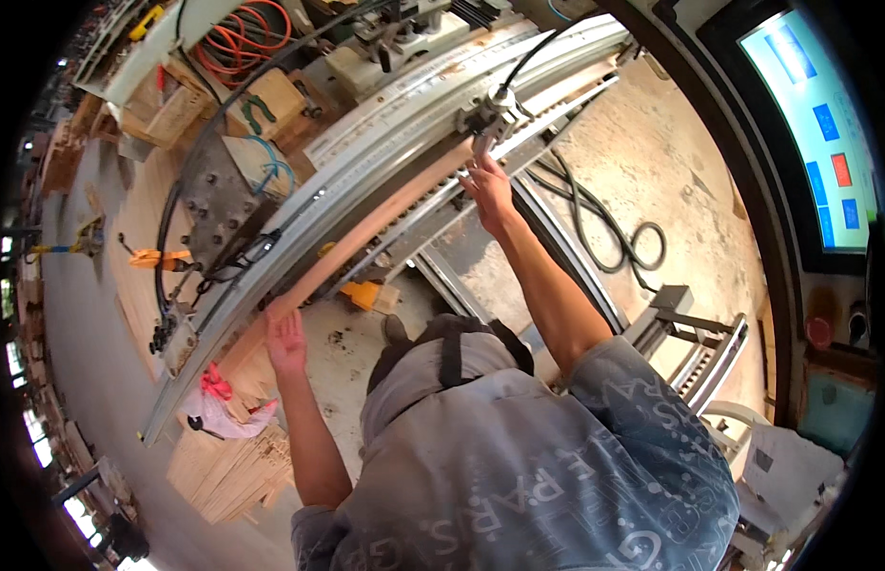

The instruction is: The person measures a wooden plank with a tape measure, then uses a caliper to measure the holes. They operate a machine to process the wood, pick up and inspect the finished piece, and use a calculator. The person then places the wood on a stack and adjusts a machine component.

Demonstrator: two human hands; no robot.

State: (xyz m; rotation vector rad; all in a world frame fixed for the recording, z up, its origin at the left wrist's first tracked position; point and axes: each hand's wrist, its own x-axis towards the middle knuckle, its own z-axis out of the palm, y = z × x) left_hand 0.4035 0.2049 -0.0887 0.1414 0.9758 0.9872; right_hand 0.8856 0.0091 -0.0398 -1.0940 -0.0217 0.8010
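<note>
A long, narrow wooden strip point(381, 211) lies slantwise along a grey metal rail point(343, 167). Toward its near left end, my left hand point(286, 344) holds the strip by its edge, the fingers fairly straight against it. My right hand point(492, 195) reaches farther up and right. Its fingers are apart, with the tips at the strip's edge beside a silver metal fitting point(500, 112) that a black cable enters from above. Whether those fingertips press on the fitting or on the wood is hard to see. Slatted metal supports point(404, 233) run alongside the strip.
Thin wooden slats point(228, 471) lie stacked at lower left, near pinkish plastic point(235, 417). A dark hose point(595, 224) loops across the floor at right. A lit screen point(814, 133) stands at far right. Orange hose point(243, 38) coils at upper left.
</note>
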